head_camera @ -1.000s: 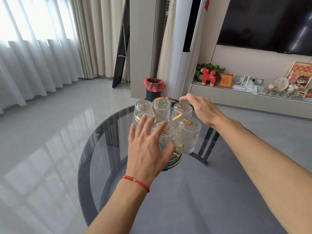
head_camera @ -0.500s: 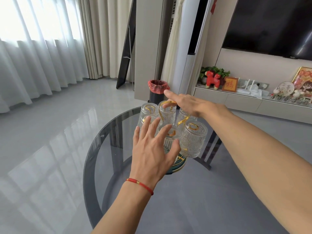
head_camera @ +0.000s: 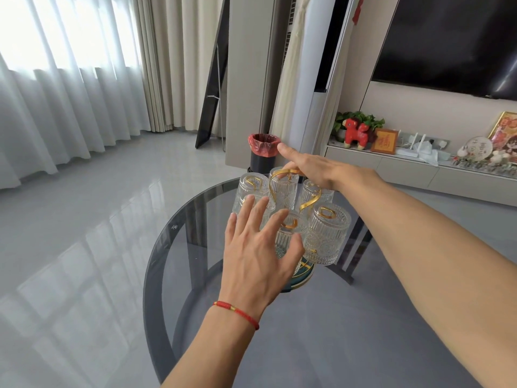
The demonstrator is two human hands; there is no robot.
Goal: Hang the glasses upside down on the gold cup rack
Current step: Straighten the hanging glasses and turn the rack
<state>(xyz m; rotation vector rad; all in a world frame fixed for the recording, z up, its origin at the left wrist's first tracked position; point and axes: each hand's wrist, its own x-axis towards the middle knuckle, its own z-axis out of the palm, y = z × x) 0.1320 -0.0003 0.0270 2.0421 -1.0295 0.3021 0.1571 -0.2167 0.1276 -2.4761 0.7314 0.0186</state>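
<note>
- Six ribbed clear glasses [head_camera: 327, 236] hang upside down on the gold wire cup rack [head_camera: 282, 180], which stands on the round smoked-glass table [head_camera: 167, 247], toward its far side.
- Left of the rack: sheer white curtains [head_camera: 56, 107] cover the window, with a pale grey glossy floor [head_camera: 98, 205] below.
- Left hand [head_camera: 257, 256]: palm down in front of the rack, fingers spread apart and extended over the near-left glasses. The thumb lies against the side of the front centre glass. Whether the fingertips touch glass cannot be told. A red cord bracelet [head_camera: 237, 313] sits on the wrist.
- Behind the rack: a black cylindrical bin with a red liner [head_camera: 264, 152] stands on the floor.
- Right hand [head_camera: 313, 169]: reaches over the rack from the right, resting on the top gold loop. The index finger points straight out past the loop; the other fingers curl downward behind it, and their grip is hidden.
- Right of the rack: a red toy animal [head_camera: 355, 133] stands on a low white cabinet [head_camera: 419, 175] beneath a black wall screen [head_camera: 447, 43].
</note>
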